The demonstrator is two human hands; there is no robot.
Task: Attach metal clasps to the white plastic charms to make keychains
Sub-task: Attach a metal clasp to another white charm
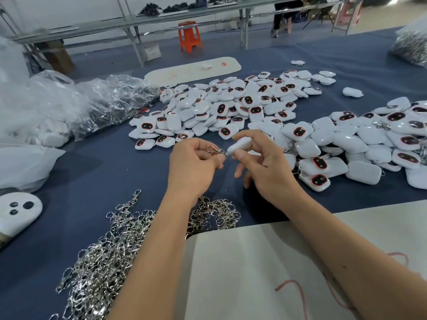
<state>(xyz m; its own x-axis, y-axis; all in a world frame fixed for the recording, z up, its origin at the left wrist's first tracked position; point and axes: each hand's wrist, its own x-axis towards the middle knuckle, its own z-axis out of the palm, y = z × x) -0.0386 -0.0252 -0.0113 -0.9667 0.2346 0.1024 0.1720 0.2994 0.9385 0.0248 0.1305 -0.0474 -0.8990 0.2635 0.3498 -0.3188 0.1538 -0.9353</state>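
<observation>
I see the white charm held above the worktop, in the middle of the view, pinched by the fingers of the right hand. Its narrow end points to the left and meets the metal clasp, which the left hand grips between thumb and curled fingers. The two parts touch at a small ring, so I judge the joining is in progress.

From here the ring can slip off the little loop of the charm if the left fingers loosen, and the clasp would then fall into the pile of clasps below. The charm is smooth and held only at its edges, so a twist with too much force could make it jump out.

Behind the hands lies a big heap of charms, and a second heap is at the right, where some seem to have clasps already.

The joint itself is very small and partly covered by the thumbs; I cannot tell if the ring is already through. The bags at the left are blurred.
</observation>
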